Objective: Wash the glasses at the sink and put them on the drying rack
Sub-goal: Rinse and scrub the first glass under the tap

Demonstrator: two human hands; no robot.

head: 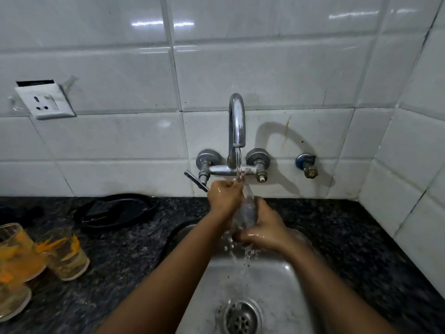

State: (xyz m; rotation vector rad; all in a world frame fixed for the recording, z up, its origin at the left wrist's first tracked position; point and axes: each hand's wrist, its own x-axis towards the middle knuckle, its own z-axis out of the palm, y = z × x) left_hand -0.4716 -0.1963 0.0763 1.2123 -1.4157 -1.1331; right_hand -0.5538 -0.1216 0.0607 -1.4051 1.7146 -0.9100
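Right hand point(261, 233) cups the base of the clear glass point(245, 210), fingers curled round it; the glass's long axis is upright, tilted slightly away. Just beyond, left hand point(225, 195) grips its rim end under the tap point(237, 124) stream. Unwashed glasses point(65, 254) sit on the bench point(134, 251), well left of both hands.

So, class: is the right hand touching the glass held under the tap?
Touching. The head view shows the right hand wrapped around the base of the glass, with no gap visible.
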